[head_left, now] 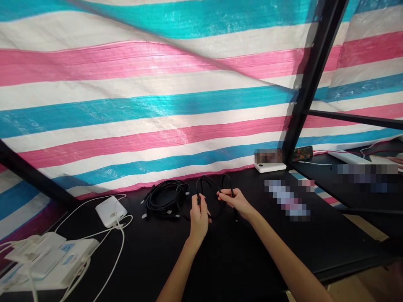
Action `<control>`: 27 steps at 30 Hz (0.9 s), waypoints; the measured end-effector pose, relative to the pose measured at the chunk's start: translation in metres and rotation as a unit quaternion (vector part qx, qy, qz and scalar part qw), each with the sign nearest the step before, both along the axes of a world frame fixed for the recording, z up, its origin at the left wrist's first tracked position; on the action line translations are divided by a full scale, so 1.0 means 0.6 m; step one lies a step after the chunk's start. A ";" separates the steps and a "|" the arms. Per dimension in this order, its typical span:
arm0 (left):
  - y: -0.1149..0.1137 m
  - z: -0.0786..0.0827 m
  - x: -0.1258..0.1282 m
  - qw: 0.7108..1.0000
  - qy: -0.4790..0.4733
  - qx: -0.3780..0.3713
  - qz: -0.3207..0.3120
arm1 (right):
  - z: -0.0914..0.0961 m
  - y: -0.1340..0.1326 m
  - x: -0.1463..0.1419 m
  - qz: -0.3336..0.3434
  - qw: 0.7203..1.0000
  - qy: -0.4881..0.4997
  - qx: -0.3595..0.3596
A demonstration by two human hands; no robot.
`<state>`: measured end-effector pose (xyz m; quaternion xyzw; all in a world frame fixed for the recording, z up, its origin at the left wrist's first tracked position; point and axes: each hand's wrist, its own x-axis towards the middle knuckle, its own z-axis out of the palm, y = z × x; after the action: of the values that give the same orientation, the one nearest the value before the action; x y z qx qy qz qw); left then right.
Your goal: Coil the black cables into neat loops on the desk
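Observation:
Over a black table (239,256), both my hands hold one thin black cable (210,181) bent into loops. My left hand (199,217) is closed around the left side of the loops. My right hand (236,202) pinches the right side, and a loose end hangs down beside it. Just left of my hands a pile of coiled black cables (163,199) with light connector tips lies on the table.
A white charger (111,211) with white cords lies at the left, and a white power strip (47,260) sits at the near left corner. A small white device (270,167) stands by a slanted black frame post (310,79). A striped pink, blue and white tarp (141,105) hangs behind.

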<state>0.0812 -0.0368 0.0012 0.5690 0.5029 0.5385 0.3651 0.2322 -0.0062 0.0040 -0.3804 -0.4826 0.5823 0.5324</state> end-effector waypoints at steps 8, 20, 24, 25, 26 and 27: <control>-0.002 -0.005 0.004 0.999 -0.024 0.024 0.004 | -0.003 0.012 0.008 -0.083 0.991 0.101 -0.017; -0.005 -0.013 0.000 0.958 0.227 0.156 -0.082 | -0.004 0.013 0.011 -0.085 0.988 0.129 -0.028; -0.007 -0.017 0.003 0.928 0.290 0.211 -0.096 | -0.004 0.011 0.009 -0.075 0.988 0.129 -0.040; -0.007 -0.018 0.004 0.921 0.302 0.224 -0.099 | -0.003 0.010 0.008 -0.070 0.988 0.127 -0.044; -0.007 -0.019 0.003 0.914 0.313 0.236 -0.102 | -0.003 0.009 0.007 -0.064 0.989 0.126 -0.047; -0.006 -0.019 0.003 0.909 0.322 0.245 -0.103 | -0.003 0.008 0.006 -0.057 0.989 0.125 -0.048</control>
<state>0.0827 -0.0405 -0.0099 0.8318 0.3840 0.3916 0.0857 0.2359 -0.0015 0.0024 -0.3566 -0.3612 0.6161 0.6023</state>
